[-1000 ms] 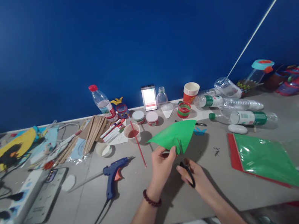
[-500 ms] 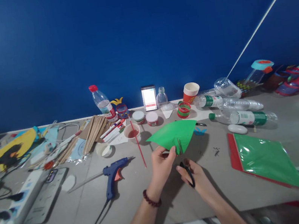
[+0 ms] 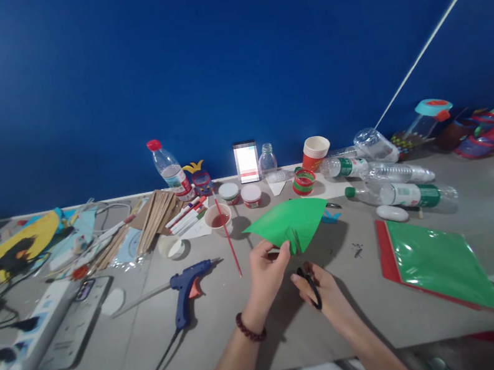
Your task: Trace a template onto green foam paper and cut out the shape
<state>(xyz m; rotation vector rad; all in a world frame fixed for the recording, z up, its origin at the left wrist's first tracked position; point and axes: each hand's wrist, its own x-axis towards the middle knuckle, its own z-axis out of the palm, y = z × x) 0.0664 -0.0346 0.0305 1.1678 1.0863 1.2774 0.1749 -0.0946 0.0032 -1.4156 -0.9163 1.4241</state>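
A sheet of green paper (image 3: 295, 218) is held above the table, pinched at its near edge by my left hand (image 3: 267, 267). My right hand (image 3: 324, 289) grips a pair of black-handled scissors (image 3: 314, 290), with fingers through the handles. The scissor blades reach up to the near edge of the green paper, just right of my left thumb, where a slit shows. How far the blades are apart is hard to make out. A paper cup of reddish-brown liquid (image 3: 219, 221) with a red paintbrush (image 3: 230, 244) leaning on it stands left of the paper.
A blue glue gun (image 3: 187, 293) lies to the left, its cord running off the front edge. Several plastic bottles (image 3: 412, 192) and a pack of green sheets (image 3: 439, 260) are at right. Wooden sticks (image 3: 155, 219), markers (image 3: 188, 215) and a power strip (image 3: 31, 341) lie left.
The green paper has shifted very slightly to the right. Both hands stay almost in the same place, still holding the paper and the scissors.
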